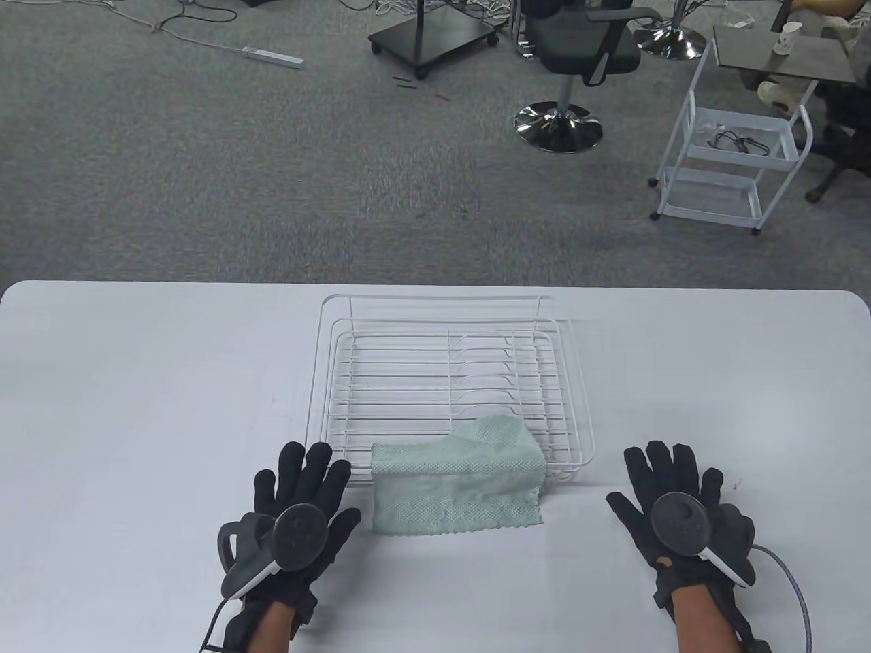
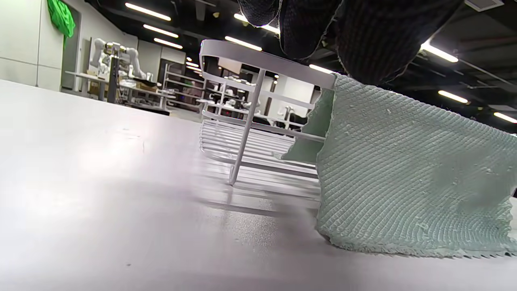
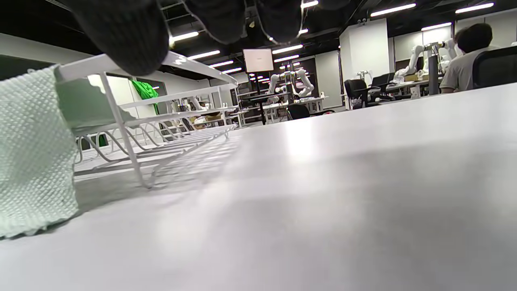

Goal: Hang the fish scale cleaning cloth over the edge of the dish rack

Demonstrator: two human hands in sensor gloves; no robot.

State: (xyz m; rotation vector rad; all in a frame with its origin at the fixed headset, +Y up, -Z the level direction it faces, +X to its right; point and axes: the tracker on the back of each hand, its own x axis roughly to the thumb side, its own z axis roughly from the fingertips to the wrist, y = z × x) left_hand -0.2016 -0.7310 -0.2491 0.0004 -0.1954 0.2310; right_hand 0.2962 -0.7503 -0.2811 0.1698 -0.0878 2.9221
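Observation:
A pale green textured cloth (image 1: 457,484) hangs over the near edge of a white wire dish rack (image 1: 381,381); part lies inside the rack, part hangs down onto the white table (image 1: 136,408). It also shows in the left wrist view (image 2: 404,169) and the right wrist view (image 3: 32,153). My left hand (image 1: 299,503) rests flat on the table just left of the cloth, fingers spread, holding nothing. My right hand (image 1: 680,503) rests flat on the table well to the right of the rack, fingers spread and empty. The rack (image 2: 258,68) (image 3: 177,121) shows in both wrist views.
The table's far edge lies just behind the rack. Beyond it on the carpet stand an office chair (image 1: 578,61), a white wire cart (image 1: 735,163) and a black rolling base (image 1: 435,34).

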